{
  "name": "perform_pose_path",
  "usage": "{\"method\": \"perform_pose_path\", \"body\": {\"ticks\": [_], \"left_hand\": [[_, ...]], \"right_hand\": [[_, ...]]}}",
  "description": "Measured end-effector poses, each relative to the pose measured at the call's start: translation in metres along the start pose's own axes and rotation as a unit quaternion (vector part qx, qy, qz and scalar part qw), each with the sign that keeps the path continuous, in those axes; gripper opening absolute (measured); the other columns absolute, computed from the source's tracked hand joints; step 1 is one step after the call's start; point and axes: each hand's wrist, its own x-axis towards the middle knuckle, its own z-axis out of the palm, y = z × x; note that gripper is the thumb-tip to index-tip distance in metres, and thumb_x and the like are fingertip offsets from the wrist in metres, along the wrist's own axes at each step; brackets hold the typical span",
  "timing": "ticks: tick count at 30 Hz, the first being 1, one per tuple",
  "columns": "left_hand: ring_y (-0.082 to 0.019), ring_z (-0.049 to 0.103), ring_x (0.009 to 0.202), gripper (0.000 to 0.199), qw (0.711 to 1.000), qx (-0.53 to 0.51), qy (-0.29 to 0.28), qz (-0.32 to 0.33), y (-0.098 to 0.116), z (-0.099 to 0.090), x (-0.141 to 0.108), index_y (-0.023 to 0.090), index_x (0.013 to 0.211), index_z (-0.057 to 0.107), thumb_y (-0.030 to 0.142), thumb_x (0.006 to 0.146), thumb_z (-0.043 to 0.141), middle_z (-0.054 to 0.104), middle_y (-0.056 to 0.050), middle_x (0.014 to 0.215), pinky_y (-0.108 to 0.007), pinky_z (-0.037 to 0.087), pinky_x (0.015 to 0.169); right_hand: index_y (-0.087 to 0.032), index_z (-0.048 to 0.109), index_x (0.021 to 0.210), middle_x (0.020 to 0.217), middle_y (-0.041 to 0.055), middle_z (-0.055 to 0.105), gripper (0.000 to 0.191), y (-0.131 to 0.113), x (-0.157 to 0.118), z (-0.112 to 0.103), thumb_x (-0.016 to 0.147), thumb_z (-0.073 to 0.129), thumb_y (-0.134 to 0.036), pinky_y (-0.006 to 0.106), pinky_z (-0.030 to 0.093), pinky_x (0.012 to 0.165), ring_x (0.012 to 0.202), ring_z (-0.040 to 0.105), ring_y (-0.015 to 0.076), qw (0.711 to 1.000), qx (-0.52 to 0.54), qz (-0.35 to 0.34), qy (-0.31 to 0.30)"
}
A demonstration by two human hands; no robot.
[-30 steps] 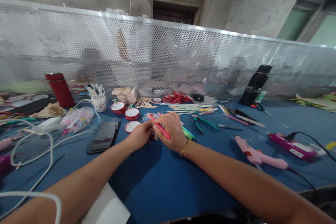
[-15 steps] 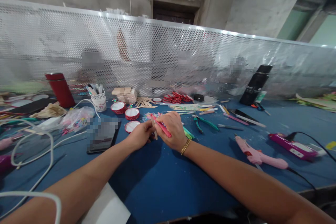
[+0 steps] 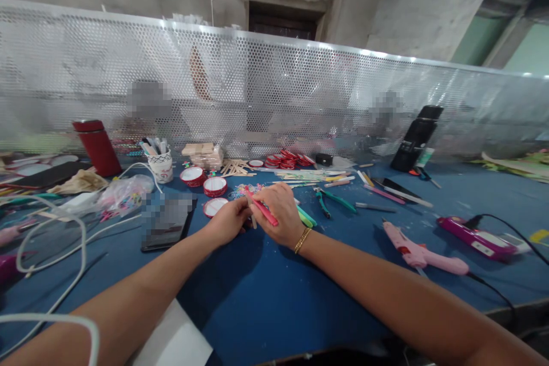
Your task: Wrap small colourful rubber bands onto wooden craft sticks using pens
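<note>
Your right hand (image 3: 283, 211) has its fingers wrapped around a pink pen (image 3: 266, 213), which slants across the front of your grip. Your left hand (image 3: 227, 222) meets it with fingers drawn narrow on a pale stick (image 3: 254, 222), whose lower end pokes out between your two hands; whether pen and stick touch, you cannot tell from here. Both sit over the middle of the tabletop (image 3: 274, 297), and your forearms frame a stretch of open blue surface reaching down to the near edge.

Beyond your knuckles, room is tight: small colored bands (image 3: 240, 191) lie just past them, and a red-rimmed disc (image 3: 215, 207) is close by your left hand. The dark tablet (image 3: 169, 226) borders your left forearm. On your right, green pens (image 3: 307, 216) lie just beside your hand, then pliers (image 3: 337, 200); the pink glue gun (image 3: 422, 254) lies well apart, beyond your right forearm. A perforated panel (image 3: 300, 91) rises behind everything.
</note>
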Motion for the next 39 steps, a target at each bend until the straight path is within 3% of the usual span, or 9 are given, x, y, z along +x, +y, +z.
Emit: {"method": "perform_pose_path", "body": {"ticks": [39], "left_hand": [[-0.014, 0.063, 0.062, 0.021, 1.0, -0.005, 0.006, -0.013, 0.0036, 0.0006, -0.0009, 0.019, 0.086, 0.056, 0.038, 0.077, 0.054, 0.065, -0.001, 0.071, -0.02, 0.046, 0.046]], "right_hand": [[-0.022, 0.059, 0.093, 0.087, 0.0044, 0.065, 0.01, -0.0003, 0.0006, -0.0016, 0.089, 0.053, -0.029, 0.039, 0.036, 0.088, 0.091, 0.055, 0.0211, 1.0, -0.006, 0.019, 0.011]]}}
